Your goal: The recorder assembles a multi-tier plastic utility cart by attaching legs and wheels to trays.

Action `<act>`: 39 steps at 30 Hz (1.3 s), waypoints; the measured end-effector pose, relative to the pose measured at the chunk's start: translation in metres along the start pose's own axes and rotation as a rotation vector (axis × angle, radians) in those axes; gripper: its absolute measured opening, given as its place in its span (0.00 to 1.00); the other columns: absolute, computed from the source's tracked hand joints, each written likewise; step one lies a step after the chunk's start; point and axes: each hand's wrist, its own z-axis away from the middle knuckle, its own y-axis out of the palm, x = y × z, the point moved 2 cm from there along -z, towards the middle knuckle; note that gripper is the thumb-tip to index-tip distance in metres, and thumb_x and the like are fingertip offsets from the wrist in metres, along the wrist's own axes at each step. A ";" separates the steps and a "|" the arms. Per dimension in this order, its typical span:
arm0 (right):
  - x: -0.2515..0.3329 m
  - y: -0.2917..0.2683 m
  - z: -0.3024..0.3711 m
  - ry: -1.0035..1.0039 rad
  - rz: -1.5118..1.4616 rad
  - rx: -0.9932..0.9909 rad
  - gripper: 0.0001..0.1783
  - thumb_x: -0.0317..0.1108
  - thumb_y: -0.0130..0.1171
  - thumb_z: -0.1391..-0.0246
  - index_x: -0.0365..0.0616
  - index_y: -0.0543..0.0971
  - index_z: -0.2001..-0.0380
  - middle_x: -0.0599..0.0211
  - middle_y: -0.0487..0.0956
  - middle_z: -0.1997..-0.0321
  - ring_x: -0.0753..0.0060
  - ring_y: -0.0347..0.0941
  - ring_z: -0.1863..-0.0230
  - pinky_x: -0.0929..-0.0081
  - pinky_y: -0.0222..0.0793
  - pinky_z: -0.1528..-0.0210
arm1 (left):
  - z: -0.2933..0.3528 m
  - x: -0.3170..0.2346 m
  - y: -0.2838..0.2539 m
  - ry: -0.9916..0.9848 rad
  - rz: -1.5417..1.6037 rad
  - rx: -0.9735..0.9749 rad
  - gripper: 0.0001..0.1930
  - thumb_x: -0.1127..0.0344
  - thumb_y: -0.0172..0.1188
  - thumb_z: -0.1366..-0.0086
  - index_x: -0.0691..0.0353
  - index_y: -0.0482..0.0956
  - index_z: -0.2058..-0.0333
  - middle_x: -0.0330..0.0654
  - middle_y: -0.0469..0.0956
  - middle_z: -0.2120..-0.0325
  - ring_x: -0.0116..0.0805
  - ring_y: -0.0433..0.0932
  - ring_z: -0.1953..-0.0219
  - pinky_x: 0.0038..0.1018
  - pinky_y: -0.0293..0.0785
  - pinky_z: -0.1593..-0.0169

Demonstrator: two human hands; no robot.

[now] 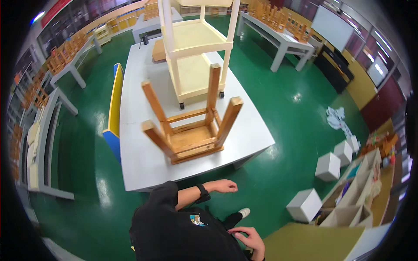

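My left hand (226, 186), with a black watch (203, 193) on its wrist, hangs just off the near edge of the white table (135, 143). Its fingers are curled in and nothing shows in them. Lower down, my right hand (249, 239) is beside my black top, fingers loosely bent and apart, holding nothing. Closest to the left hand on the table is a wooden stool (191, 135), upside down with its legs pointing up. Neither hand touches it. Behind the stool, a cream plastic shelf cart (196, 35) on black casters stands on the same table.
A yellow-and-blue board (115, 104) leans along the table's left side. White cubes (305, 205) and a compartment shelf (357, 187) stand at right on the green floor, near a pale cloth (337, 118). Other tables carry upturned wooden stools (67, 54). A cardboard box (159, 50) lies behind the cart.
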 end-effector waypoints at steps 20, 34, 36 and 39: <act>0.098 -0.559 -0.322 -0.192 0.336 0.463 0.11 0.29 0.55 0.47 0.35 0.79 0.61 0.61 0.82 0.69 0.74 0.77 0.66 0.77 0.71 0.59 | -0.294 0.019 -0.034 -0.495 0.568 -0.148 0.21 0.50 0.48 0.33 0.61 0.75 0.53 0.39 0.77 0.61 0.29 0.74 0.62 0.28 0.72 0.60; 0.269 -0.655 -0.667 -0.754 0.481 0.731 0.06 0.27 0.56 0.49 0.36 0.80 0.69 0.60 0.81 0.73 0.68 0.78 0.68 0.75 0.71 0.62 | -0.303 -0.114 -0.371 -0.372 0.265 -1.566 0.14 0.62 0.49 0.33 0.64 0.75 0.55 0.42 0.80 0.67 0.30 0.78 0.64 0.26 0.73 0.57; 0.309 -0.635 -0.710 -0.884 0.443 0.797 0.06 0.26 0.56 0.49 0.36 0.80 0.69 0.61 0.80 0.73 0.68 0.77 0.68 0.75 0.71 0.63 | -0.301 -0.117 -0.389 -0.343 0.254 -1.807 0.13 0.64 0.49 0.33 0.66 0.75 0.57 0.42 0.80 0.68 0.29 0.78 0.64 0.25 0.73 0.57; 0.374 -0.607 -0.775 -1.013 0.382 0.929 0.06 0.27 0.56 0.48 0.36 0.80 0.70 0.61 0.80 0.72 0.69 0.77 0.68 0.75 0.71 0.63 | -0.314 -0.134 -0.429 -0.322 0.343 -1.964 0.11 0.67 0.48 0.32 0.68 0.75 0.57 0.41 0.80 0.67 0.27 0.77 0.62 0.25 0.73 0.55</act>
